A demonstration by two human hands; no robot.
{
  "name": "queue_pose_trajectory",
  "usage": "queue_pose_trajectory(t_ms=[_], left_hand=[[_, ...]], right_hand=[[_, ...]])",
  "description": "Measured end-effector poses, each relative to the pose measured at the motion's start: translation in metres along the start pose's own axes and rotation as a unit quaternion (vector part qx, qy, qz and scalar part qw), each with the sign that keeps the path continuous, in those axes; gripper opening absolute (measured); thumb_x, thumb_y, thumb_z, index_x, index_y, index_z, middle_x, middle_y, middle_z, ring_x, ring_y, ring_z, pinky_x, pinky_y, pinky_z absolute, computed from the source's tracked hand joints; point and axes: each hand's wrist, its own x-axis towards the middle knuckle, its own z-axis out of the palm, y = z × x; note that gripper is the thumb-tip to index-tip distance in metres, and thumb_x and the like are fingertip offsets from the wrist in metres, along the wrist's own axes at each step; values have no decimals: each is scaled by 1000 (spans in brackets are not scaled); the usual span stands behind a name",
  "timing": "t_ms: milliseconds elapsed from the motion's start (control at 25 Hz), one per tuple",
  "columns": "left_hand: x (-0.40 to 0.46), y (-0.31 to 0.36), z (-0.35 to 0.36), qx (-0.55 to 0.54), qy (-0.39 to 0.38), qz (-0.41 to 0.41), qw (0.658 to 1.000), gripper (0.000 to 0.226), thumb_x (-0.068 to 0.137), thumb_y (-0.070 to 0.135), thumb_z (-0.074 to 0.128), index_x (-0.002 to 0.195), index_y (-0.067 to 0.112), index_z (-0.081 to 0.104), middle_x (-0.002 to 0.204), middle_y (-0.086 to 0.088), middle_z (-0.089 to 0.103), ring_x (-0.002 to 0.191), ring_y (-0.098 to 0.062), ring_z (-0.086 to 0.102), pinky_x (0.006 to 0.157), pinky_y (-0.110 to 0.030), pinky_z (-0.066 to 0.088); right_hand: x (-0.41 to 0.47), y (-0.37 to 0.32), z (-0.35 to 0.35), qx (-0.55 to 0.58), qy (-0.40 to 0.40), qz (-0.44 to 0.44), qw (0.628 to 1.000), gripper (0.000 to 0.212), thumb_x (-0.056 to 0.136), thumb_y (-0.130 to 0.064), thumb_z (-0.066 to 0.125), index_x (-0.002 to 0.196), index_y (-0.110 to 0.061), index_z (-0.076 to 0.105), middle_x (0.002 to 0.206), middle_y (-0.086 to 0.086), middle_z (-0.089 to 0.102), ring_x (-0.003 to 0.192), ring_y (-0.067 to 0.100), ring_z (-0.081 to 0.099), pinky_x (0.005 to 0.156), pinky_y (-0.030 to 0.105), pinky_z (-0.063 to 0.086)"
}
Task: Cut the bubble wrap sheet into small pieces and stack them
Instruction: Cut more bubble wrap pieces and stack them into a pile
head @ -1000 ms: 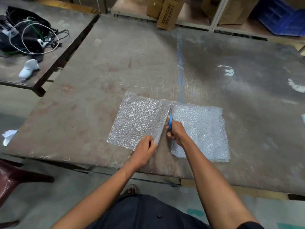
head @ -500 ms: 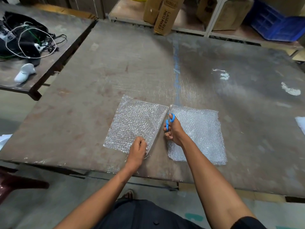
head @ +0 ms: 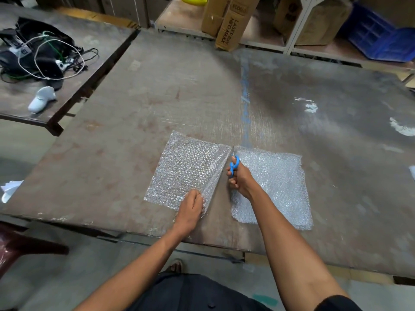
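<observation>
A clear bubble wrap sheet lies near the front edge of the brown table point(head: 112, 153). A cut runs through nearly its whole length. The left half point(head: 186, 171) has its cut edge lifted, and my left hand point(head: 190, 209) pinches that half at its near corner. The right half point(head: 278, 185) lies flat. My right hand point(head: 239, 179) grips blue-handled scissors point(head: 234, 163) between the halves, blades pointing away at the sheet's far edge.
A second table at the left carries a black bag with cables point(head: 38, 55) and a white object point(head: 41, 98). Cardboard boxes point(head: 229, 21) and a blue crate point(head: 379, 34) sit on shelves behind the table. White scraps point(head: 402, 127) lie at the right.
The scissors have moved farther along the cut toward the far edge. My left hand has slid nearer the front corner of the left half, keeping its hold.
</observation>
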Motion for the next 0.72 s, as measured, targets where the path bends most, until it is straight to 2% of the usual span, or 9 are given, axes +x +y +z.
queue_pose_trajectory(t_ms=[160,320,440,520,600,640,720], left_hand=[[-2,-2,0,-4,-9,0,1000,44,95,45,35,86,3,47,81,-24,55,75,-39,54,67,-43,42],[0,-4,-1,-42,-7,-17,999,41,96,43,37,86,5,48,74,-13,53,67,-21,51,66,-45,44],[-3,-6,4,-12,15,18,1000,28,99,35,36,79,17,44,76,-4,47,70,-15,41,67,-39,37],[-8,-7,9,18,44,42,998,23,102,30,34,81,22,40,81,1,42,74,-11,36,69,-37,35],[-8,-8,12,58,81,48,994,22,104,30,33,86,20,41,88,1,42,82,-13,38,75,-39,38],[-7,-8,12,84,97,45,991,21,104,32,35,90,18,44,93,1,43,87,-16,39,79,-42,41],[-5,-8,12,144,96,46,984,23,106,38,40,107,17,50,110,0,48,103,-18,44,94,-48,47]], right_hand=[[5,3,-7,-41,43,-21,998,41,109,-49,53,98,-11,64,73,-1,59,45,6,41,37,20,31],[0,-16,-13,-30,50,-56,997,42,108,-51,55,93,-13,66,70,-3,61,45,8,41,39,21,31],[-4,-24,-25,-119,86,-90,985,45,106,-52,58,90,-12,69,72,-1,67,48,13,46,45,23,35],[-10,-16,-34,-199,92,-132,967,47,107,-52,56,90,-11,70,77,1,72,58,15,59,52,28,45],[-17,2,-39,-291,102,-169,936,47,109,-51,52,94,-10,69,84,3,75,67,7,69,61,28,51],[-22,11,-41,-325,114,-180,921,46,110,-49,51,95,-9,66,86,5,75,67,1,69,59,22,47],[-28,26,-41,-350,138,-205,904,39,112,-40,50,92,-8,59,84,8,72,67,2,69,52,16,40]])
